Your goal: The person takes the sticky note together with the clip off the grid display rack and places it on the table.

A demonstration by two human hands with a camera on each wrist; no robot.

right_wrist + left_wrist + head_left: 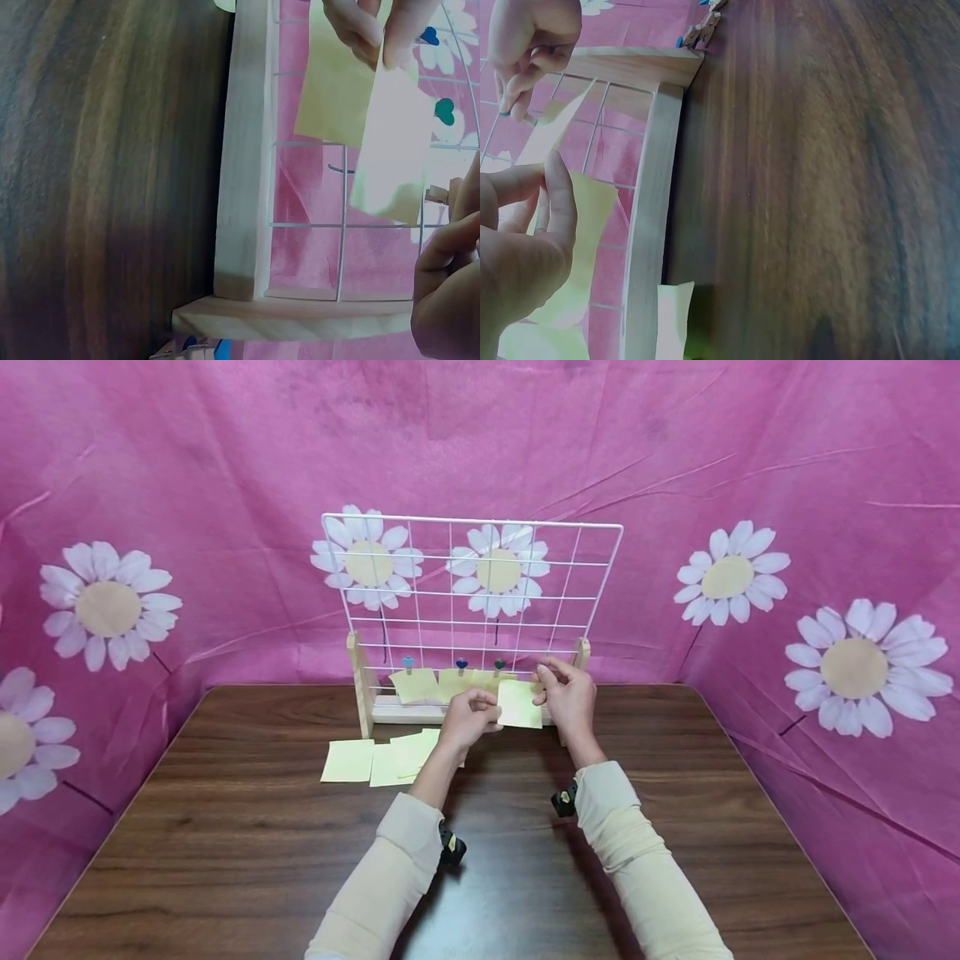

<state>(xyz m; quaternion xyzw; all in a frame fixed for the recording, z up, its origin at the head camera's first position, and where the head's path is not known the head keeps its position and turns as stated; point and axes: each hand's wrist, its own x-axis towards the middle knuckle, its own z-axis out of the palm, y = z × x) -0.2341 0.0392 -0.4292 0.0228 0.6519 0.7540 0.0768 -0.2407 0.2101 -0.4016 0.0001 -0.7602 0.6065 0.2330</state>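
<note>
My left hand (468,722) pinches the left edge of a pale yellow paper note (520,704) in front of the wire grid (480,518). At the note's right side, my right hand (572,697) pinches a small wooden clothespin (439,195). In the right wrist view that clothespin is close to the note's edge; whether it grips the paper I cannot tell. To the left, several notes hang on a low wire, one under a light blue heart-topped clothespin (408,662), others near a dark blue one (462,664) and a green one (499,665).
More yellow notes (347,761) lie on the brown wooden table (225,843), left of my left forearm. A wooden stand (362,689) carries the grid. Several clothespins (701,30) lie beyond the stand's right end. Pink cloth with white daisies (480,435) hangs behind.
</note>
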